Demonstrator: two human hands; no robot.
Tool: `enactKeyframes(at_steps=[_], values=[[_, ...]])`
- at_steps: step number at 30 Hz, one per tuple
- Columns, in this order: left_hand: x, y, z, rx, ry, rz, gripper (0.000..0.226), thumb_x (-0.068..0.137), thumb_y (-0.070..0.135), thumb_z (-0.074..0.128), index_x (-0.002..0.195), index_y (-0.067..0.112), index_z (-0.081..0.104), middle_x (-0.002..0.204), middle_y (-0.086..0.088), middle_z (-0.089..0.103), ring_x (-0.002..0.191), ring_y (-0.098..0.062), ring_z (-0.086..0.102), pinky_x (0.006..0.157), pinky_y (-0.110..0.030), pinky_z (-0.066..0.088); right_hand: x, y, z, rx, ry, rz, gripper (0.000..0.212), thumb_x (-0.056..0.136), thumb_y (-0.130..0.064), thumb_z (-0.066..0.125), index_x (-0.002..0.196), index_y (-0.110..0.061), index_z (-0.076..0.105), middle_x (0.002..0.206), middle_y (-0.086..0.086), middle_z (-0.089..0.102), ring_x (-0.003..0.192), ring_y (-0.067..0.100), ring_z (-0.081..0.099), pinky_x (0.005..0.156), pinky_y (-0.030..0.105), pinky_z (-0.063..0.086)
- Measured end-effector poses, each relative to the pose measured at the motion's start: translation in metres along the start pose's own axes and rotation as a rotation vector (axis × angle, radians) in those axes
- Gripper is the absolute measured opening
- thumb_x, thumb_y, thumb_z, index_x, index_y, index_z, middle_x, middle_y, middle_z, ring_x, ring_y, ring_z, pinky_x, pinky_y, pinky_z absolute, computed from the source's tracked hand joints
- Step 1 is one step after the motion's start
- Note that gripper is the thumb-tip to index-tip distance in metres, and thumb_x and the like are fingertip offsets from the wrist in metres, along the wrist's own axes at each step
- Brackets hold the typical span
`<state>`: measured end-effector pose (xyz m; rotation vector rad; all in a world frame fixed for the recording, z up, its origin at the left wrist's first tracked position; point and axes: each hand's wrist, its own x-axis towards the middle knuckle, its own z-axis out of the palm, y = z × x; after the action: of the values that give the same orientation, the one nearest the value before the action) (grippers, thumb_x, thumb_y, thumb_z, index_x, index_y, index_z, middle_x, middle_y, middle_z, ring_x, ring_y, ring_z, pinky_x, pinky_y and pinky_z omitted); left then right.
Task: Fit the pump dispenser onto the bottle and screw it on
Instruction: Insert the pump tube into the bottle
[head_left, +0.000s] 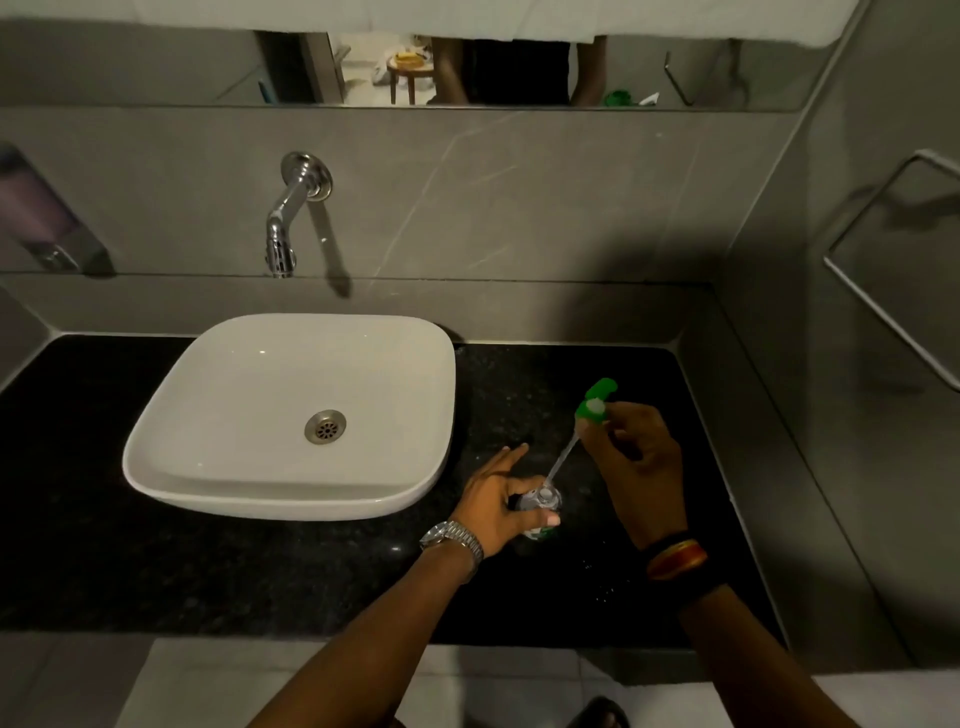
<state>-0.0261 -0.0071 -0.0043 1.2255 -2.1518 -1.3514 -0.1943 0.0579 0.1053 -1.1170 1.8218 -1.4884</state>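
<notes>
A small clear bottle (543, 505) with a green label stands on the black counter, right of the basin. My left hand (496, 501) wraps around its side and holds it upright. My right hand (636, 460) grips the green pump dispenser (597, 400) by its collar, above and to the right of the bottle. The pump's thin clear dip tube (561, 460) slants down to the left, and its tip sits at the bottle's open mouth. The pump head is tilted, apart from the bottle neck.
A white basin (291, 415) sits on the black granite counter (623, 571) to the left. A chrome wall tap (285, 223) hangs above it. A towel bar (893, 270) is on the right wall, a soap dispenser (41, 218) at far left. The counter's front edge runs below my wrists.
</notes>
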Motion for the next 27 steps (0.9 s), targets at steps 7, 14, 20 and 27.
enactKeyframes(at_steps=[7, 14, 20, 27], values=[[0.0, -0.001, -0.001, 0.003, -0.021, -0.002, 0.055, 0.076, 0.047, 0.081, 0.128, 0.033, 0.067, 0.164, 0.011, 0.023, 0.144, -0.001, 0.009, 0.116, -0.025, 0.007, -0.009, 0.023, 0.006, -0.019, 0.016, -0.035, 0.021, 0.082, -0.019, 0.074, 0.102, -0.014, 0.07, 0.106, 0.005, 0.059, 0.091, 0.003, 0.061, 0.081, 0.018, 0.053], [-0.001, -0.004, 0.0, 0.0, -0.002, -0.004, 0.057, 0.076, 0.047, 0.081, 0.129, 0.034, 0.066, 0.164, 0.01, 0.024, 0.144, -0.002, 0.008, 0.117, -0.027, 0.007, -0.012, 0.034, 0.007, -0.04, -0.055, -0.039, 0.028, 0.08, -0.019, 0.076, 0.106, -0.012, 0.067, 0.109, 0.0, 0.056, 0.1, 0.005, 0.06, 0.081, 0.017, 0.051], [-0.001, -0.005, 0.005, 0.03, 0.045, 0.025, 0.051, 0.077, 0.044, 0.08, 0.126, 0.037, 0.067, 0.163, 0.005, 0.027, 0.15, -0.011, 0.011, 0.121, -0.032, 0.011, -0.034, 0.066, 0.015, -0.277, -0.159, -0.103, 0.027, 0.079, -0.023, 0.077, 0.105, -0.024, 0.071, 0.116, -0.005, 0.052, 0.106, 0.002, 0.054, 0.089, 0.022, 0.05], [-0.001, -0.008, 0.009, 0.048, 0.068, 0.027, 0.052, 0.078, 0.045, 0.076, 0.127, 0.028, 0.069, 0.162, 0.002, 0.032, 0.152, -0.018, 0.017, 0.123, -0.039, 0.022, -0.034, 0.068, 0.012, -0.308, -0.244, -0.043, 0.06, 0.077, -0.035, 0.078, 0.132, -0.031, 0.056, 0.133, -0.014, 0.042, 0.122, 0.0, 0.042, 0.098, 0.011, 0.033]])
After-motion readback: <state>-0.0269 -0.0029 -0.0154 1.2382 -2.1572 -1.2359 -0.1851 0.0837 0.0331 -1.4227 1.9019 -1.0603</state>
